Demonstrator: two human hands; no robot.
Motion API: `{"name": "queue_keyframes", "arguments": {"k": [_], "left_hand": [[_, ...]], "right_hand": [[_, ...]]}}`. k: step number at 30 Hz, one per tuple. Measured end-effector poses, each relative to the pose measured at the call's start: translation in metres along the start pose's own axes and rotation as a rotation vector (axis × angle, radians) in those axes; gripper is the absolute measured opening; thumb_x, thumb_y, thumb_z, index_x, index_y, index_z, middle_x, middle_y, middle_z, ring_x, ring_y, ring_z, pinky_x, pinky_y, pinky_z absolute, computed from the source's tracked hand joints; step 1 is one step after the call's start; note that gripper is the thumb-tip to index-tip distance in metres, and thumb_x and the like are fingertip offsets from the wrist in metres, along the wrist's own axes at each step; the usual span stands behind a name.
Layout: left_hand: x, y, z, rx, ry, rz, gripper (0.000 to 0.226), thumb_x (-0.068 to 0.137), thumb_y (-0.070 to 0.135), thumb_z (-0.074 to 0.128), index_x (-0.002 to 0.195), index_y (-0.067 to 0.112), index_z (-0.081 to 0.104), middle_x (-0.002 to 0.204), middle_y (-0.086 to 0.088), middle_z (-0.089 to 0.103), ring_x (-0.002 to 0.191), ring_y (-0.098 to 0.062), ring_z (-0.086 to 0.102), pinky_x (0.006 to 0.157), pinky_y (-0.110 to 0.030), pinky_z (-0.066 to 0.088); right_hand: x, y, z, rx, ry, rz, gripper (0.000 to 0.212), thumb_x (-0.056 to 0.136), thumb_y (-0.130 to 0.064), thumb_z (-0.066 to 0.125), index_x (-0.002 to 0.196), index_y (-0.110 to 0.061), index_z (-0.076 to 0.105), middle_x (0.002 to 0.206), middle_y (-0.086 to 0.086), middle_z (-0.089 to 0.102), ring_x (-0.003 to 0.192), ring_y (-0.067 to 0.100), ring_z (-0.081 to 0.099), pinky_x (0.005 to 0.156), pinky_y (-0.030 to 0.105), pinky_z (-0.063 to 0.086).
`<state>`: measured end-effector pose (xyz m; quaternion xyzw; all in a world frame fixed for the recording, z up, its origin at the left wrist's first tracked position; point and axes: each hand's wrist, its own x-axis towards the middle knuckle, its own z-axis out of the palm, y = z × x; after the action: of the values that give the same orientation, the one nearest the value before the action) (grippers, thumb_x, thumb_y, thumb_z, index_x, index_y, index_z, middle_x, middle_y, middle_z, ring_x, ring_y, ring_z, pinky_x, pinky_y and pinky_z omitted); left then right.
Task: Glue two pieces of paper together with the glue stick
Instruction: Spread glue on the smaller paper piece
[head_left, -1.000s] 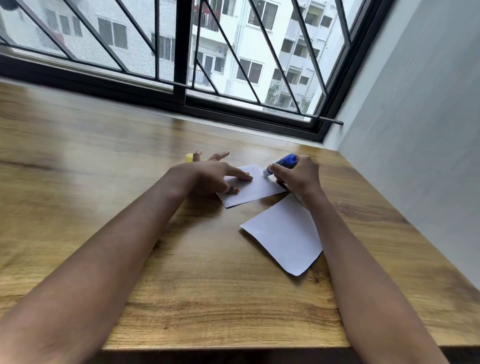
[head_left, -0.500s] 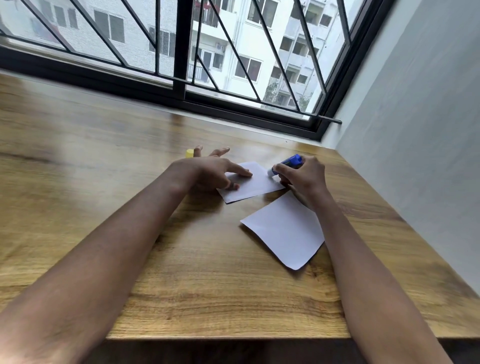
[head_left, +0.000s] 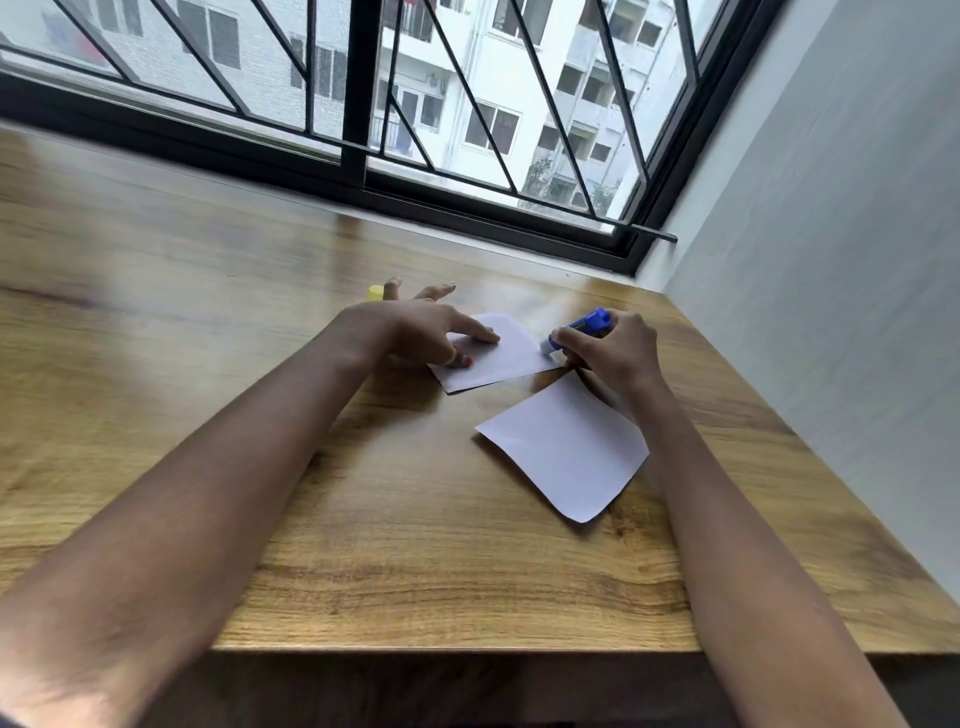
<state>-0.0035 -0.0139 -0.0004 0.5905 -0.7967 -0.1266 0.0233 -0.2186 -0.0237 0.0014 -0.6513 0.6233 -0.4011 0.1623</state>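
Yellow cap (head_left: 375, 292): stands on the table (head_left: 208, 312) just beyond the left hand, partly hidden by a fingertip.
Left hand (head_left: 415, 332): palm down, fingers spread, released of any grip; index finger and thumb press flat on the far sheet's left part.
Far paper sheet (head_left: 506, 353): white, flat on the table, pinned by the left hand; right edge reaches the glue stick's tip.
Near paper sheet (head_left: 566, 447): white, lies loose on the table toward the viewer, turned like a diamond; far corner tucked under the right wrist, just beside the far sheet.
Glue stick (head_left: 582, 327): blue barrel, uncapped; long axis tilted, blue end up and to the right, white tip down and to the left, at the far sheet's right edge.
Right hand (head_left: 613, 353): clenched around the glue stick, fingers wrapped over the barrel near the tip.
Wall (head_left: 831, 260): pale grey, along the table's right side.
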Motion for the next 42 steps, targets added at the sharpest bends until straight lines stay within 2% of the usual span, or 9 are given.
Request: {"name": "queue_keyframes", "arguments": {"k": [11, 15, 21, 26, 31, 35, 38, 40, 42], "left_hand": [[0.000, 0.001, 0.000, -0.002, 0.005, 0.003, 0.050, 0.093, 0.035, 0.048, 0.136, 0.053, 0.032, 0.159, -0.007, 0.000, 0.144, -0.010, -0.017, 0.112, -0.054, -0.014], [0.001, 0.000, 0.002, -0.008, 0.002, 0.003, 0.050, 0.093, 0.035, 0.048, 0.136, 0.055, 0.031, 0.159, -0.007, 0.000, 0.144, -0.009, -0.018, 0.111, -0.054, -0.014], [0.003, -0.004, 0.003, -0.008, 0.015, -0.008, 0.050, 0.092, 0.038, 0.048, 0.134, 0.058, 0.030, 0.159, -0.008, -0.005, 0.144, -0.009, -0.018, 0.112, -0.054, -0.012], [0.005, -0.004, 0.003, 0.000, 0.012, 0.002, 0.050, 0.092, 0.038, 0.048, 0.135, 0.056, 0.030, 0.159, -0.008, -0.001, 0.144, -0.009, -0.018, 0.111, -0.055, -0.010], [0.007, -0.004, 0.005, -0.024, 0.039, 0.007, 0.050, 0.090, 0.035, 0.052, 0.133, 0.055, 0.035, 0.159, -0.007, 0.009, 0.145, -0.009, -0.015, 0.110, -0.056, -0.012], [0.007, -0.004, 0.006, -0.033, 0.039, 0.005, 0.049, 0.090, 0.036, 0.052, 0.133, 0.055, 0.036, 0.158, -0.005, 0.015, 0.145, -0.009, -0.012, 0.110, -0.056, -0.012], [0.003, -0.002, 0.005, -0.042, 0.024, -0.001, 0.050, 0.091, 0.037, 0.050, 0.135, 0.053, 0.034, 0.159, -0.007, 0.009, 0.145, -0.010, -0.014, 0.111, -0.056, -0.011], [0.000, -0.001, 0.003, -0.031, 0.017, 0.009, 0.050, 0.092, 0.036, 0.050, 0.136, 0.051, 0.033, 0.159, -0.005, 0.010, 0.145, -0.011, -0.014, 0.111, -0.056, -0.011], [0.000, -0.001, 0.002, -0.018, 0.015, 0.024, 0.051, 0.092, 0.033, 0.049, 0.137, 0.051, 0.033, 0.158, -0.002, 0.013, 0.145, -0.011, -0.013, 0.111, -0.057, -0.010]], "right_hand": [[-0.008, 0.003, -0.010, 0.007, -0.016, 0.024, 0.012, 0.070, -0.023, 0.076, 0.065, -0.018, 0.066, 0.064, 0.001, 0.066, 0.067, 0.016, 0.063, 0.069, 0.031, 0.053], [-0.013, 0.004, -0.014, 0.015, -0.023, 0.029, 0.013, 0.070, -0.022, 0.077, 0.070, -0.013, 0.068, 0.069, 0.006, 0.069, 0.070, 0.023, 0.068, 0.075, 0.037, 0.057], [-0.015, 0.003, -0.015, 0.045, -0.029, 0.034, 0.016, 0.067, -0.022, 0.077, 0.060, -0.023, 0.064, 0.066, 0.004, 0.069, 0.069, 0.024, 0.068, 0.078, 0.042, 0.057], [-0.015, 0.004, -0.016, 0.050, -0.028, 0.023, 0.016, 0.069, -0.023, 0.077, 0.061, -0.024, 0.063, 0.064, -0.002, 0.066, 0.066, 0.015, 0.064, 0.077, 0.040, 0.057], [-0.015, 0.007, -0.015, 0.124, -0.012, 0.014, 0.016, 0.069, -0.022, 0.077, 0.062, -0.024, 0.063, 0.067, 0.000, 0.072, 0.074, 0.030, 0.070, 0.078, 0.045, 0.059], [-0.017, -0.003, -0.008, 0.283, -0.106, -0.069, 0.011, 0.077, -0.014, 0.074, 0.070, -0.016, 0.066, 0.056, -0.014, 0.070, 0.068, 0.019, 0.066, 0.074, 0.032, 0.060], [-0.019, -0.014, -0.003, 0.389, -0.214, -0.142, 0.015, 0.077, -0.012, 0.075, 0.086, -0.005, 0.066, 0.069, 0.002, 0.072, 0.069, 0.022, 0.068, 0.073, 0.032, 0.060], [-0.023, -0.019, 0.002, 0.371, -0.311, -0.200, 0.015, 0.077, -0.011, 0.075, 0.087, -0.004, 0.066, 0.076, 0.014, 0.069, 0.067, 0.022, 0.068, 0.070, 0.031, 0.060], [-0.028, -0.023, 0.007, 0.335, -0.404, -0.244, 0.014, 0.076, -0.010, 0.076, 0.085, -0.006, 0.067, 0.078, 0.017, 0.070, 0.065, 0.021, 0.068, 0.065, 0.028, 0.059]]}}
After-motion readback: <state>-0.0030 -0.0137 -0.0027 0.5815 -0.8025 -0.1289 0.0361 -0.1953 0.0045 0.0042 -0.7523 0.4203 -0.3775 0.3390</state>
